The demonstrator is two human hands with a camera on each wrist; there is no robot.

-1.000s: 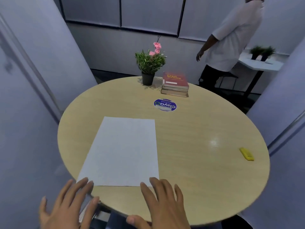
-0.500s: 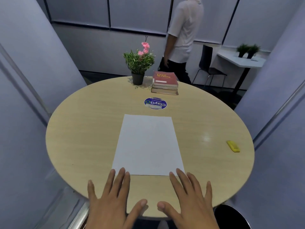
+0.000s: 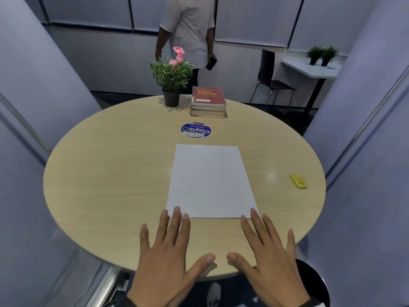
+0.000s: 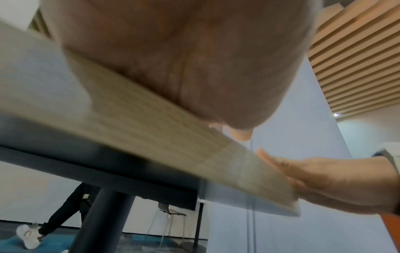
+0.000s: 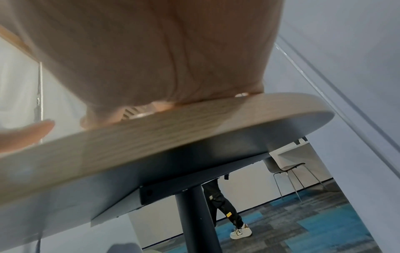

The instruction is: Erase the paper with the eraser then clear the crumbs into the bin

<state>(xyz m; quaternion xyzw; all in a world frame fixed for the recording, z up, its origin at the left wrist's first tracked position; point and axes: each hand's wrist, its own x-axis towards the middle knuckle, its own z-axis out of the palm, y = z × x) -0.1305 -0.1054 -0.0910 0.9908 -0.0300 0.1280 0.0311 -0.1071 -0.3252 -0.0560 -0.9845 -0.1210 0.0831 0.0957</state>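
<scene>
A white sheet of paper point(image 3: 210, 181) lies flat in the middle of the round wooden table point(image 3: 106, 173). A small yellow eraser point(image 3: 298, 181) lies alone near the table's right edge, far from both hands. My left hand point(image 3: 168, 247) lies flat on the table at the near edge, fingers spread, its fingertips point(image 3: 177, 210) just touching the paper's near left corner. My right hand point(image 3: 265, 247) lies flat beside it, fingers spread, with fingertips point(image 3: 252, 212) at the paper's near right corner. Both hands hold nothing. The wrist views show only palms point(image 4: 177, 56) point(image 5: 151, 51) over the table edge.
At the table's far side stand a potted plant with pink flowers point(image 3: 172, 78), a stack of books point(image 3: 209, 102) and a round blue sticker point(image 3: 196, 130). A person in a white shirt point(image 3: 188, 29) walks behind the table. A black round bin rim point(image 3: 318, 282) shows below the right hand.
The view has swung left to centre the paper. Both hands have moved forward onto the table, reaching the paper's near corners. The person behind has walked to the left.
</scene>
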